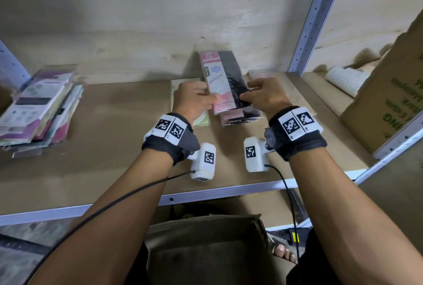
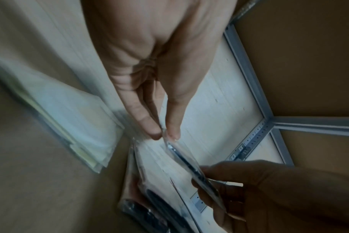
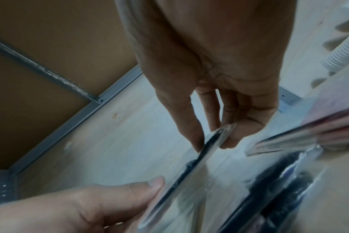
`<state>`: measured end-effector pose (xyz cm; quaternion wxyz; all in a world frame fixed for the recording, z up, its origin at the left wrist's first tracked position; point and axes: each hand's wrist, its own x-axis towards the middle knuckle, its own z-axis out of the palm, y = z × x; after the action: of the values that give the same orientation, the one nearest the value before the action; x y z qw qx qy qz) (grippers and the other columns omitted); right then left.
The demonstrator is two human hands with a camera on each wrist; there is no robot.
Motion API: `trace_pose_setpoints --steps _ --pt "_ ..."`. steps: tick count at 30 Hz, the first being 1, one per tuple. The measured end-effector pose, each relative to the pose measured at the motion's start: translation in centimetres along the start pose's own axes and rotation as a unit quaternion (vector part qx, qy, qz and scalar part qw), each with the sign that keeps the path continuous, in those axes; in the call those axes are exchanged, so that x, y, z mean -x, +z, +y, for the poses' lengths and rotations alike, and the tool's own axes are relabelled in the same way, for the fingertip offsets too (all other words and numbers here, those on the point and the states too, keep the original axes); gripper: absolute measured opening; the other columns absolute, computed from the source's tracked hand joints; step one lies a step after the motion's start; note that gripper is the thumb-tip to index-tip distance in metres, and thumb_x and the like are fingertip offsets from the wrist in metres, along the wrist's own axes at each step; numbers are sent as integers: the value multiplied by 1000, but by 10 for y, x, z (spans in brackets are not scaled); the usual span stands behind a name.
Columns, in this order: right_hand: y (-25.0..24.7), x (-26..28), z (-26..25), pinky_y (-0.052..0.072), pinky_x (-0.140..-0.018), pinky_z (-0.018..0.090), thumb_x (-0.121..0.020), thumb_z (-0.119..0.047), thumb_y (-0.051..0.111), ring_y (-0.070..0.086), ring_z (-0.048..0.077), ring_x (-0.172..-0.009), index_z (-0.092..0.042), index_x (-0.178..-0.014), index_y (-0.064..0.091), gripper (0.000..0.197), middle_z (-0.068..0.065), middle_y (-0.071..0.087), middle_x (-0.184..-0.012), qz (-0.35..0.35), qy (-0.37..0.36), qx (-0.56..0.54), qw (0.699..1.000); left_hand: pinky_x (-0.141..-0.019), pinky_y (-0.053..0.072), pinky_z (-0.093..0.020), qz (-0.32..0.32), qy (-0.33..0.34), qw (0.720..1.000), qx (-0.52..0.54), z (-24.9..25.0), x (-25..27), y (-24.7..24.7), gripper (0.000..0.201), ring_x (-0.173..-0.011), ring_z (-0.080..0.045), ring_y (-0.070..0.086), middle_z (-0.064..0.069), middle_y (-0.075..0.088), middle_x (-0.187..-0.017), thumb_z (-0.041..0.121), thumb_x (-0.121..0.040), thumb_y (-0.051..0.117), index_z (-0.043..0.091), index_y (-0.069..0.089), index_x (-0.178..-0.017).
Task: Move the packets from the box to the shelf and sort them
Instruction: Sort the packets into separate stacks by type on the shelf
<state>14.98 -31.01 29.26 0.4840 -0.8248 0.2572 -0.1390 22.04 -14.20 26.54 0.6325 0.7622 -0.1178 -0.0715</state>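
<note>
A pink-and-black packet in clear wrap is held tilted above the brown shelf board. My left hand pinches its left edge between thumb and fingers, and my right hand pinches its right edge. In the left wrist view my left hand nips the thin packet edge; in the right wrist view my right hand does the same on the packet edge. Below the held packet lies a small pile of like pink-and-black packets. The open cardboard box stands under the shelf.
A pale green packet lies flat behind my left hand. A tall untidy stack of mixed packets sits at the shelf's left end. A grey upright post and a large printed carton bound the right side, with a ribbed hose beyond.
</note>
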Motion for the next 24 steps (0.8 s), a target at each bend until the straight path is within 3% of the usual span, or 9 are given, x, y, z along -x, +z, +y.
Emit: trace_pose_setpoints --steps 3,6,13,24 --pt "-4 -2 3 56 -75 28 -80 -7 75 68 23 -97 -2 -110 70 31 12 72 -109 12 -7 53 998 -71 63 -32 13 0 998 -68 -1 -7 10 44 -76 -18 74 -4 74 -93 14 -71 89 5 71 -109" --pt "-6 -3 4 49 -69 24 -81 -6 70 66 23 -93 -2 -105 73 25 11 72 -105 12 -9 107 994 -77 63 -40 4 -5 995 -102 0 -11 17 39 -77 -20 75 -9 77 -98 17 -70 91 7 73 -103" --pt "-7 -7 8 55 -95 35 -88 -7 67 64 27 -111 -1 -110 71 24 15 69 -115 10 8 175 985 -86 61 -32 33 -15 985 -170 5 -11 26 49 -82 -18 75 -9 77 -106 22 -68 92 6 74 -111" --pt "-8 -5 12 54 -98 39 -89 -8 66 59 31 -119 -1 -121 65 33 19 63 -126 2 19 194 981 -82 61 -30 -7 -16 988 -153 6 -6 28 49 -76 -18 75 -13 76 -104 18 -71 90 2 72 -114"
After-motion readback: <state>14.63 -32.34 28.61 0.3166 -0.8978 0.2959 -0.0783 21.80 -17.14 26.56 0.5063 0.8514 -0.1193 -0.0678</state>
